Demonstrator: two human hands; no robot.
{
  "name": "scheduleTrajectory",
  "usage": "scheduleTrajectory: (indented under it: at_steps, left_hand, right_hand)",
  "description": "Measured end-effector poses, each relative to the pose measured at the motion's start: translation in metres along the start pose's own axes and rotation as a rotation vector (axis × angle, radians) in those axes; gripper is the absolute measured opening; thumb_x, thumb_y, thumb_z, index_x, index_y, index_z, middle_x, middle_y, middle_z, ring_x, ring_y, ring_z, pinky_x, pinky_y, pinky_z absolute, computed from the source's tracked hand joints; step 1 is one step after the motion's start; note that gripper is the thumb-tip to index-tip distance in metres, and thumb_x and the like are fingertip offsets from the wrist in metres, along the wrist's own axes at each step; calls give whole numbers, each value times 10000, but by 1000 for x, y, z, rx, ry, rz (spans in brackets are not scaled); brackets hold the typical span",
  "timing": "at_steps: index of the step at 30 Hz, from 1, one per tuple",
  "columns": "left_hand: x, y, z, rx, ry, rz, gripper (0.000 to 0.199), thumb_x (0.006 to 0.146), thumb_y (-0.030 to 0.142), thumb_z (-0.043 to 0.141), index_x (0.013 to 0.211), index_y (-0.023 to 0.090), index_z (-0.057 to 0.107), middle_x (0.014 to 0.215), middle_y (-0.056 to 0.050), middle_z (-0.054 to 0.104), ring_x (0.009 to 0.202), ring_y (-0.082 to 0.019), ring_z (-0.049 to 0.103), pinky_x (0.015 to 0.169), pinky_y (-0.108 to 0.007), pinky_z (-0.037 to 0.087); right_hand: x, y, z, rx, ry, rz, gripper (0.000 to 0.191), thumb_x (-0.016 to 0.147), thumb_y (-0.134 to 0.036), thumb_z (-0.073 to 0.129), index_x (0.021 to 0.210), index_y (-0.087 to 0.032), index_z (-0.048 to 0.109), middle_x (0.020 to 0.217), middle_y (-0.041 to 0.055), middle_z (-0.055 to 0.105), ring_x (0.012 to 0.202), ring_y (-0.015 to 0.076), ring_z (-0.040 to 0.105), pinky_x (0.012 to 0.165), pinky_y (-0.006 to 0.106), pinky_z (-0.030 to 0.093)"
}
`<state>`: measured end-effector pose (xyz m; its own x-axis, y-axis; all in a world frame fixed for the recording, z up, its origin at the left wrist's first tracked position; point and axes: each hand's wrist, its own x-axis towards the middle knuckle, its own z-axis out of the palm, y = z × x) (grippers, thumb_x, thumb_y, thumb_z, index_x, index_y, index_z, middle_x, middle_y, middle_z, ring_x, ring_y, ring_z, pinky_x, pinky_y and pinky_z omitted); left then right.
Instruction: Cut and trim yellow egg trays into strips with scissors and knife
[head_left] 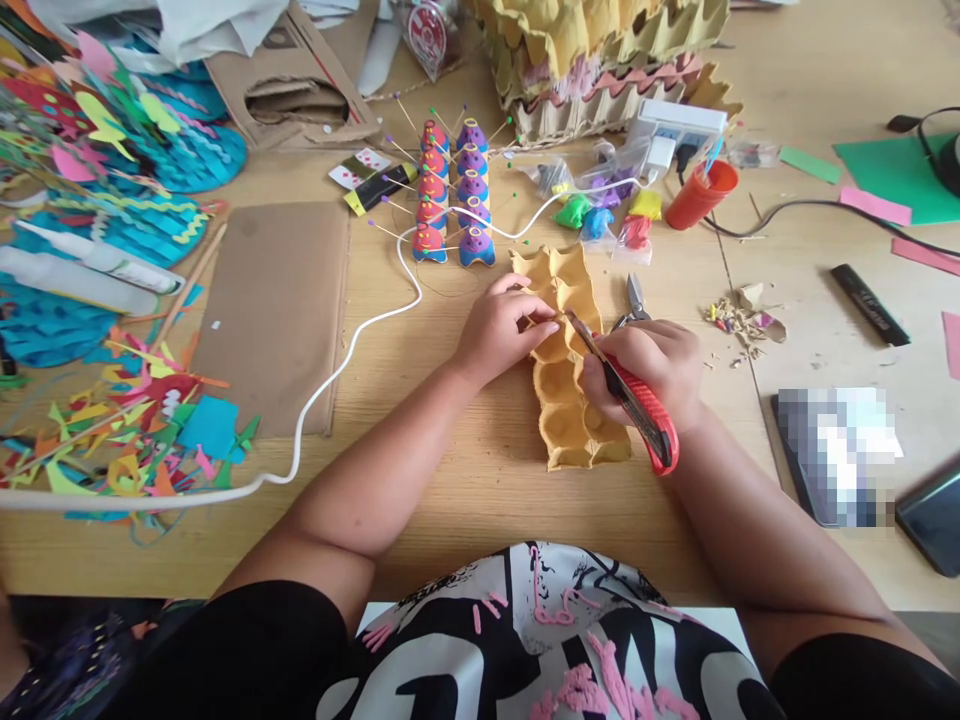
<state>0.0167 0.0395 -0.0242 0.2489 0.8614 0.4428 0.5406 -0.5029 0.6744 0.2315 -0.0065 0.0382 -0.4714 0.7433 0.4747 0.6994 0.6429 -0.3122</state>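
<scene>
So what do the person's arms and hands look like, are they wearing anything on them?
Both arms are bare from the shoulders down. The left hand and right hand have no gloves, and no rings, watch or bracelets show. Short black sleeves cover the upper arms, on a black top with a white print and pink squiggly marks on the front.

We see a home craft corner: a wooden table (480, 500) strewn with paper scraps (135, 440), glue bottles (90, 265) and stacked egg cartons (600, 60).
</scene>
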Motion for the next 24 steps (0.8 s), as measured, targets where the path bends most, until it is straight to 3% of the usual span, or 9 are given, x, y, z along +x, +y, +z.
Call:
scheduleTrajectory:
  at_steps: [9, 18, 24]
  left_hand:
    - [-1, -1, 1, 6, -1, -4, 72, 827, 241, 766, 897, 233, 783, 889, -10, 802, 1230, -287, 616, 1062, -459, 518]
    - [0, -2, 1, 0, 0, -10, 76, 823, 235, 770, 897, 236, 790, 890, -11, 803, 1235, -291, 611, 1034, -449, 530]
    - [0, -1, 0, 4, -4, -2, 68, 827, 238, 772, 893, 234, 790, 884, -17, 799, 1228, -290, 614, 1022, -439, 533]
  right_hand:
    - [1, 0, 2, -27, 185, -197, 157, 809, -319, 658, 765, -247, 527, 607, 9, 617, 486, 164, 506, 503, 334, 395]
    - [-1, 1, 4, -67, 102, -71, 230, 879, -424, 588, 726, -268, 515, 601, 14, 617, 502, 176, 517, 520, 356, 421]
    - [-1, 2, 5, -45, 145, -158, 147, 848, -362, 618, 780, -264, 531, 630, 14, 637, 500, 179, 527, 518, 348, 421]
